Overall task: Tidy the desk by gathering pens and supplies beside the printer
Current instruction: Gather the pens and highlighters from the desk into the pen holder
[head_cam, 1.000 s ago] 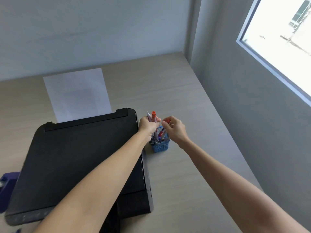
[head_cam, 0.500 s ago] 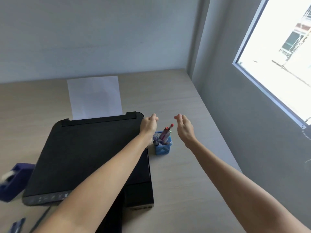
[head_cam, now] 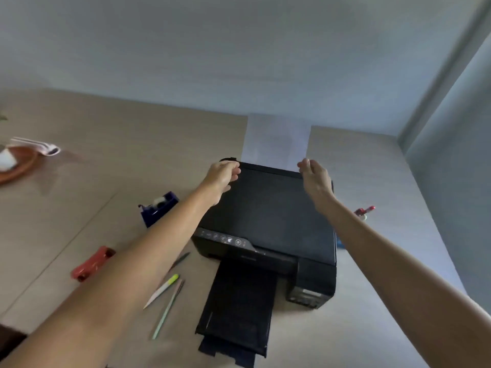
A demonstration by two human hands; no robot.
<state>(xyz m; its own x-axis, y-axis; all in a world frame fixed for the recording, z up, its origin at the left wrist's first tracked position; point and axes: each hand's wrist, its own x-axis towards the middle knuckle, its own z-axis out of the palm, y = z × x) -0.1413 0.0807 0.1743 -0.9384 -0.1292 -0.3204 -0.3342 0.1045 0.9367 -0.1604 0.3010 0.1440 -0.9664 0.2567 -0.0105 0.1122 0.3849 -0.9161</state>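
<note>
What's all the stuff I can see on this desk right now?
Printer: one, black, desk centre, output tray extended.
Paper sheet: one, white, standing in the printer's rear feed.
Tape dispenser: one, dark blue, left of the printer.
Stapler-like tool: one, red, further left.
Pens: about three, green, white and dark, lying left of the output tray.
Pen holder: mostly hidden behind the right arm, red pen tip showing.
Desk: one, light wood.
Left hand: empty, above the printer.
Right hand: empty, open.
</note>
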